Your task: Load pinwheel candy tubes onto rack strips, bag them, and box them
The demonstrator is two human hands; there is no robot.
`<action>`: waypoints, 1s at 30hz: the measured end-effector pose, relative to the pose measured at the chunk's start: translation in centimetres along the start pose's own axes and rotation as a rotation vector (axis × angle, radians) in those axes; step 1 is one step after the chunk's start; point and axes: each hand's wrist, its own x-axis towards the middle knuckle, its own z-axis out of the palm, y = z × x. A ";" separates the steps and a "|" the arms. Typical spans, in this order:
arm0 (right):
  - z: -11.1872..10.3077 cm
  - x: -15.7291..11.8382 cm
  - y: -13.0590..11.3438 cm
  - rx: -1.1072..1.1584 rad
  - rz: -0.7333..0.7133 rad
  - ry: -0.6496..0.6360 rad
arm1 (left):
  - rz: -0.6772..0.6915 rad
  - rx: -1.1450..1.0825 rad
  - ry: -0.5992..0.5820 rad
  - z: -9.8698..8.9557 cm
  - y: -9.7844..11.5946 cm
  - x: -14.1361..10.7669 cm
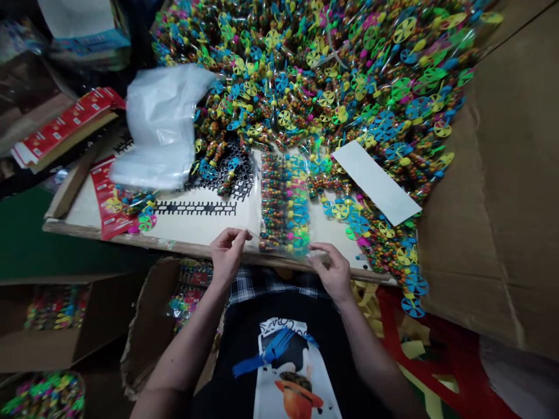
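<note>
Two hands, left [227, 255], right [332, 270], on bag [253, 224], candy tubes [274, 198] crosswise, pinwheels [299, 201] rightward

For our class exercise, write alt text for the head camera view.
The left hand and right hand hold clear plastic around a row of bead-filled tubes topped with pinwheels, on a wooden-edged board. A large heap of matching pinwheel tubes spreads beyond.

- A wood-edged pale board [131, 240] is lying just under the left fingers [231, 238] and right fingers [323, 254]
- A clear bag of windmill candy sticks [283, 203] is lying between them
- Black plastic strips [196, 208] are lying beyond the left fingers
- Red printed cards [107, 198] are lying farther left
- A heap of loose windmill sticks [305, 70] is spreading beyond both
</note>
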 end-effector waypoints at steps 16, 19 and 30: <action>3.6 5.4 0.1 -0.651 0.150 0.270 | 0.063 0.567 0.080 2.8 -1.4 2.0; 4.0 6.0 0.4 -0.805 0.169 0.240 | 0.039 0.719 0.018 3.0 -1.4 2.4; 3.5 7.9 -0.1 -0.878 0.164 0.194 | -0.038 0.961 -0.152 3.2 -1.0 3.7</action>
